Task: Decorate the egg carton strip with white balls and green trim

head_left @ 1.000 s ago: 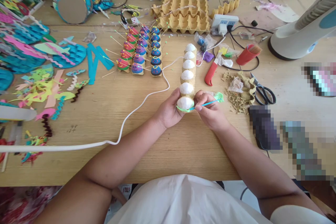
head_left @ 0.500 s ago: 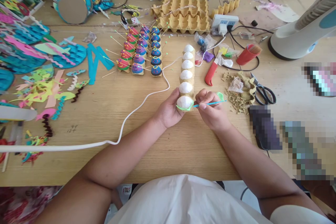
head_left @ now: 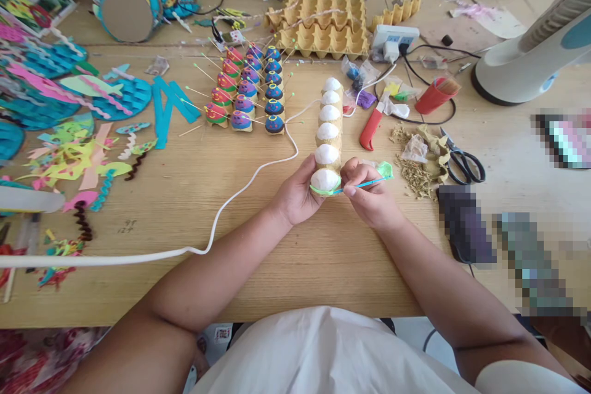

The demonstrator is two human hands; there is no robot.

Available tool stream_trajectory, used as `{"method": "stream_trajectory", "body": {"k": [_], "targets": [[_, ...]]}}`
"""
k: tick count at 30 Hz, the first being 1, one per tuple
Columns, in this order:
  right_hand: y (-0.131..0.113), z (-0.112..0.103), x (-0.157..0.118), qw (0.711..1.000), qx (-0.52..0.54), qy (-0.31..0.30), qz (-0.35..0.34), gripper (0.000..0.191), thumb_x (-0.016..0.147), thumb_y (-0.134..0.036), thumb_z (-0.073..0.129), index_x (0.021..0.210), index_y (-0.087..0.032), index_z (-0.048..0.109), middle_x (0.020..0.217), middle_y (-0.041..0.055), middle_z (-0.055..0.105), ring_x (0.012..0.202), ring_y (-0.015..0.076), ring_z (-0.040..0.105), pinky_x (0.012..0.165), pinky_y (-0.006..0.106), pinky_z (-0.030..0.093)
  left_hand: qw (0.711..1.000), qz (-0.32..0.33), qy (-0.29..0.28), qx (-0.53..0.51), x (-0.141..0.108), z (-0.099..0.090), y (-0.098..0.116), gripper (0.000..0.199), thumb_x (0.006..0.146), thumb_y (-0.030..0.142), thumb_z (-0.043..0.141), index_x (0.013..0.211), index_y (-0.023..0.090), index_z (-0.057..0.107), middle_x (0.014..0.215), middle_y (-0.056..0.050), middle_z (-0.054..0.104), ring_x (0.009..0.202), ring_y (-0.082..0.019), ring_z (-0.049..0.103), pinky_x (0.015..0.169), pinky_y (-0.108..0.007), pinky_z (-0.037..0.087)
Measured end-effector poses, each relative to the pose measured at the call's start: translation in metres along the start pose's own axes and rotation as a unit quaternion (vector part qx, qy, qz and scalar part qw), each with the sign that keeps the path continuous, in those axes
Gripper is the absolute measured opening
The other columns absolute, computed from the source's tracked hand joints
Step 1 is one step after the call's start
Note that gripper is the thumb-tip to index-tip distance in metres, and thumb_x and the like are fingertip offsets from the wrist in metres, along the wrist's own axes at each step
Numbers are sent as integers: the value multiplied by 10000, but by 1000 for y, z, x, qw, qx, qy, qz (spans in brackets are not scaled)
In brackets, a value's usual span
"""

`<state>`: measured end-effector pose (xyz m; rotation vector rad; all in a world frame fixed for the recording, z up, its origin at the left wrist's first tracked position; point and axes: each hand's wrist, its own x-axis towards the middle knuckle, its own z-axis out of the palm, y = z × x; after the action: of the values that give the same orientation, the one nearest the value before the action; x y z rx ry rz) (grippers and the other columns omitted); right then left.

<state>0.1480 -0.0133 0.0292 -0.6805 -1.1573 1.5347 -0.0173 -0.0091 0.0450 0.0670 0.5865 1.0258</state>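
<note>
A brown egg-carton strip (head_left: pixel 335 145) with several white domes runs away from me near the table's middle. My left hand (head_left: pixel 299 197) grips its near end from the left, thumb beside the dome. Green clay (head_left: pixel 325 189) curves along the lower edge of the nearest dome. In my right hand (head_left: pixel 372 197) a thin blue stick (head_left: pixel 364 184) is pinched, its left tip touching the green clay. Behind the right fingers lies a light green lump (head_left: pixel 385 170).
Painted carton strips (head_left: pixel 246 89) with pins stand behind left. A white cable (head_left: pixel 240 191) crosses the table. On the right are a red cutter (head_left: pixel 370 130), shavings (head_left: pixel 409 177), scissors (head_left: pixel 465 163) and a fan base (head_left: pixel 496 83). Blue and paper crafts (head_left: pixel 122 98) cover the left.
The blue stick has shifted left and its tip lies lower along the green clay. My right fingers moved slightly left, and more of the green lump shows. My left hand has stayed in place.
</note>
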Motion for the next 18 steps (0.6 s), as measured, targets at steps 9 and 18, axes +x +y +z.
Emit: {"method": "stream_trajectory", "body": {"k": [9, 18], "targets": [[-7, 5, 1, 998, 52, 17, 18, 407, 702, -411, 938, 689, -241, 569, 793, -18, 420, 719, 154, 416, 678, 324, 369, 1000, -5, 19, -8, -1, 2, 1, 271, 1100, 291, 488, 1020, 158, 710, 820, -4, 757, 649, -95, 705, 579, -184, 549], [-13, -8, 9, 986, 135, 11, 101, 401, 849, -521, 770, 672, -234, 552, 748, 3, 465, 706, 174, 475, 665, 336, 396, 997, 55, 10, 49, 1, -2, -1, 192, 1083, 282, 547, 959, 181, 654, 770, 48, 677, 609, -66, 628, 554, -187, 463]]}}
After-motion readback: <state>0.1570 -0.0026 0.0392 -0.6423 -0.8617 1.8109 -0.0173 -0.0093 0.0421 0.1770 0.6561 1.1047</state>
